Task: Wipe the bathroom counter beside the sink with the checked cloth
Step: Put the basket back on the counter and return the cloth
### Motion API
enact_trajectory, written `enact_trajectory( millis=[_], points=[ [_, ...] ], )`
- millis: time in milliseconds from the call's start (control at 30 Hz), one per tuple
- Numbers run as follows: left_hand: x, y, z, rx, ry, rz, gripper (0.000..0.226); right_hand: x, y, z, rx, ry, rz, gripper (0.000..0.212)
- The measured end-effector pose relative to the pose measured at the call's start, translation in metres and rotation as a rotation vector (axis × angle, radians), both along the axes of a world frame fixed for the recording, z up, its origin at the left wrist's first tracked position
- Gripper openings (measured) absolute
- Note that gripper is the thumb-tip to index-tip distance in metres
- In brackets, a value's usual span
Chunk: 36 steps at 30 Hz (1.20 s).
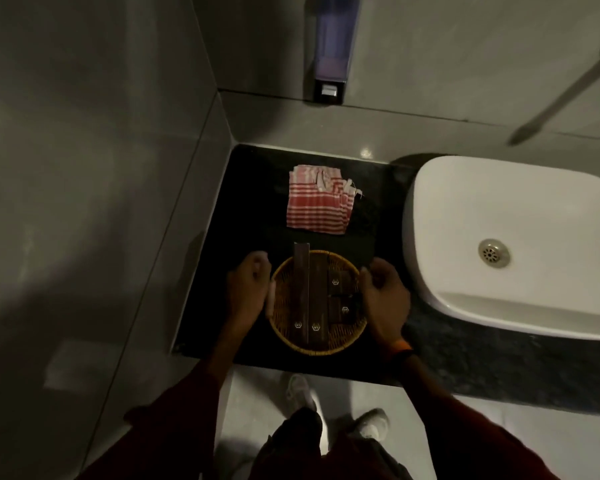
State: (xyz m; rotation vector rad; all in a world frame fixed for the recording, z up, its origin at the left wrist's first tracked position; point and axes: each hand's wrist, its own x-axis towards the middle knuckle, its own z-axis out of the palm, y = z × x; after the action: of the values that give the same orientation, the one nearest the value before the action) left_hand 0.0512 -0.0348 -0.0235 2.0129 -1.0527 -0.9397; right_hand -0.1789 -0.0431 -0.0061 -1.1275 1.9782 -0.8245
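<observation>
- head view: a person's left hand (248, 289) curls against the left rim of a round wicker basket (347, 336), fingers bent inward and gripping the edge.
- the right hand (383, 296) sits at the basket's right rim, fingers loosely curved and partly spread, touching the weave.
- dark boxes (307, 296) lie inside the basket, which rests on the black counter (243, 202) at its front edge.
- the checked cloth (317, 202), red and white, lies folded on the counter just behind the basket, untouched by either hand.
- a white sink (520, 237) stands to the right; a soap dispenser (326, 46) hangs on the wall above.
</observation>
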Motion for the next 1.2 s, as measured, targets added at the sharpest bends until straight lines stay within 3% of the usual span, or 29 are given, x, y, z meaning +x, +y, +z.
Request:
enact_trajectory(
  millis=[133, 233, 333, 433, 600, 667, 800, 967, 1100, 1200],
  points=[
    [0.001, -0.094, 0.003, 0.036, -0.027, -0.070, 0.024, 0.022, -0.076, 0.002, -0.023, 0.073, 0.097, 0.028],
    [-0.006, -0.155, -0.010, 0.050, -0.018, -0.177, 0.010, 0.038, -0.137, -0.015, 0.102, -0.015, 0.148, 0.033],
    [-0.017, -0.198, -0.035, 0.103, 0.003, -0.134, 0.039, 0.049, -0.176, -0.035, 0.217, -0.008, 0.205, 0.050],
    [-0.028, -0.218, -0.045, 0.243, 0.033, -0.101, 0.045, 0.057, -0.186, -0.044, 0.182, 0.032, 0.200, 0.044],
    [-0.013, -0.201, -0.016, 0.219, 0.532, -0.046, 0.028, 0.049, -0.182, -0.021, 0.302, -0.571, -0.060, 0.014],
    [-0.006, -0.186, 0.002, 0.103, 0.658, -0.075, 0.021, 0.037, -0.170, -0.007, 0.275, -0.670, -0.042, 0.009],
    [-0.018, -0.161, 0.038, -0.080, 0.549, -0.160, 0.019, 0.017, -0.135, 0.018, 0.212, -0.752, 0.120, 0.032],
    [-0.071, -0.142, 0.082, -0.184, 0.483, -0.185, 0.027, -0.032, -0.108, 0.061, -0.035, -0.868, 0.162, 0.026],
    [-0.144, -0.134, 0.115, -0.265, 0.429, -0.224, 0.030, -0.100, -0.097, 0.089, -0.186, -0.812, -0.025, 0.031],
    [-0.224, -0.127, 0.129, -0.354, 0.351, -0.274, 0.029, -0.181, -0.085, 0.092, -0.289, -0.757, -0.201, 0.046]
  ],
)
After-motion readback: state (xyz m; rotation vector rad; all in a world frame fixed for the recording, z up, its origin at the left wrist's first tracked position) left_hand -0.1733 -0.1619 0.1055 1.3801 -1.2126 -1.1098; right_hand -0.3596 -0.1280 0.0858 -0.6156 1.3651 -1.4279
